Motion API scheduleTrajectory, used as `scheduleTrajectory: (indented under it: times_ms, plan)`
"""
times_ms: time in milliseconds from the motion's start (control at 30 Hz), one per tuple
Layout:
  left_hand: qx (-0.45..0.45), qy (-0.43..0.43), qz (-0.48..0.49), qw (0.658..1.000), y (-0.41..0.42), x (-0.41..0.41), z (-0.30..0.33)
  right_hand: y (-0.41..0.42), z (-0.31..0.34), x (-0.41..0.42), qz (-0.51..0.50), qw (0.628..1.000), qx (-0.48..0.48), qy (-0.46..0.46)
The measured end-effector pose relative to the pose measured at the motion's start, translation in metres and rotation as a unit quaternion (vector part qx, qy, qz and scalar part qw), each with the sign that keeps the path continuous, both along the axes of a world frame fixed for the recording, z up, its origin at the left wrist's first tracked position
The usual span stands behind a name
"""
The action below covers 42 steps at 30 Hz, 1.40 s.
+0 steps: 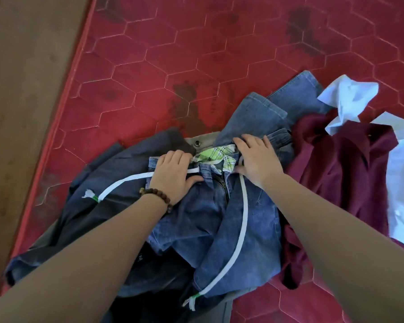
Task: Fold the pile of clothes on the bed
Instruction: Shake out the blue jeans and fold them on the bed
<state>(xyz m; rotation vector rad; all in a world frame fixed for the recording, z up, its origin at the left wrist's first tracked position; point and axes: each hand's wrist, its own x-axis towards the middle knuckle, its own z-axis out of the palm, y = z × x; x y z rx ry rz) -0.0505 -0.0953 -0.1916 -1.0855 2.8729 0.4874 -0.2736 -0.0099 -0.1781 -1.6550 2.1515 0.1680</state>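
Note:
A pile of clothes lies on the red mattress. On top are blue denim shorts with a green plaid waistband lining and a long white drawstring. My left hand, with a bead bracelet on its wrist, grips the left side of the waistband. My right hand holds the right side of the waistband, fingers curled over its edge. Under the shorts lie a dark navy garment and a grey one with a snap button.
A maroon shirt and a white shirt lie to the right of the pile; more denim stretches behind. The mattress's left edge borders a brown floor. Bare mattress spreads beyond the pile.

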Motion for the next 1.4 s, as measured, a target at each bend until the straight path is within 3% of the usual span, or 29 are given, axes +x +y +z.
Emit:
scheduleTrajectory:
  times_ms: [133,333,600,1000,1233,1400]
  plan:
    - [0.003,-0.010,0.017,1.000,0.003,-0.002,-0.001,0.016,-0.010,0.012,-0.013,0.994,-0.090,0.064]
    - [0.015,-0.081,-0.006,0.997,0.009,-0.003,0.022,0.026,0.007,0.012,0.029,0.982,-0.140,0.121]
    - [0.028,-0.076,-0.106,0.991,0.025,0.008,0.124,0.059,0.079,0.018,0.034,0.983,-0.128,0.130]
    - [-0.065,-0.025,-0.126,0.990,0.036,0.038,0.365,0.091,0.302,0.043,0.057,0.972,-0.208,0.095]
    - [-0.187,0.031,-0.095,0.977,0.028,0.050,0.503,0.095,0.448,0.049,0.074,0.928,-0.338,0.140]
    - [-0.291,0.123,-0.091,0.944,0.020,0.049,0.592,0.098,0.545,0.051,0.029,0.904,-0.397,0.154]
